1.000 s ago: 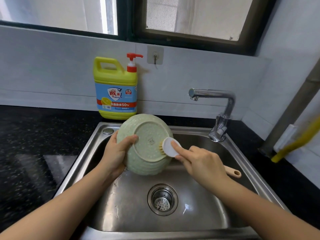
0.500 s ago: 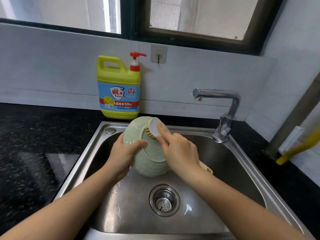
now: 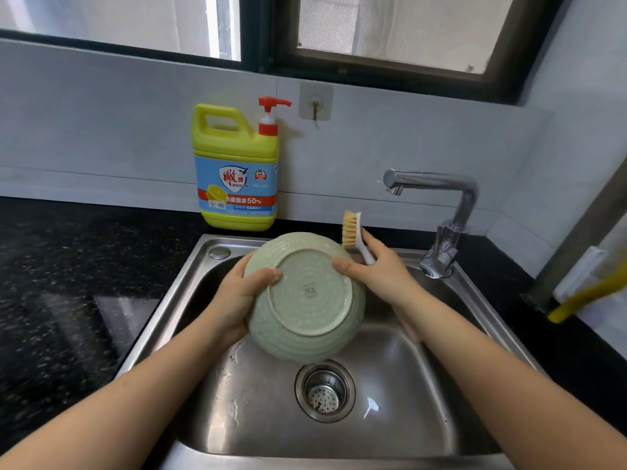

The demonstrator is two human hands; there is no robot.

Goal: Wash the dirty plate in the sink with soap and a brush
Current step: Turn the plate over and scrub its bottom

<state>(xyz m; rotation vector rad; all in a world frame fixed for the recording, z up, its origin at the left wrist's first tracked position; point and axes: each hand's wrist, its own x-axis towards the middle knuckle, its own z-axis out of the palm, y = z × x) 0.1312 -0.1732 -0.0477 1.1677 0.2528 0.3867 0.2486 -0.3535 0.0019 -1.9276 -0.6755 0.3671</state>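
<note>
Item 1, plate (image 3: 305, 300): pale green and ribbed on the outside. I read it as held up over the sink (image 3: 424, 418) basin, tilted so its underside and foot ring face my camera. It sits above the drain strainer (image 3: 325, 391).

Item 2, left hand (image 3: 234, 293): it grips the plate's left edge. The thumb lies across the underside and the fingers curl round behind, out of my sight.

Item 3, right hand (image 3: 380, 273): the fingers are wrapped round the white neck of the brush (image 3: 353, 232), and the thumb tip presses on the plate's upper right underside.

Item 4, brush: the head is raised just above the plate's upper right rim with its tan bristles pointing left. I cannot tell whether the bristles touch the rim.

Item 5, soap bottle (image 3: 235, 171): yellow, with a blue label and a red pump. It stands upright on the black speckled table (image 3: 68, 283) against the wall, behind the sink's back left corner.

Item 6, faucet (image 3: 441, 198): chrome, at the sink's back right, with the spout pointing left. I see no water running from it.

Item 7, wall hook (image 3: 315, 101): fixed to the white wall, just right of the pump.

Item 8, yellow object (image 3: 583, 296): at the far right edge, blurred, and I cannot identify it.
</note>
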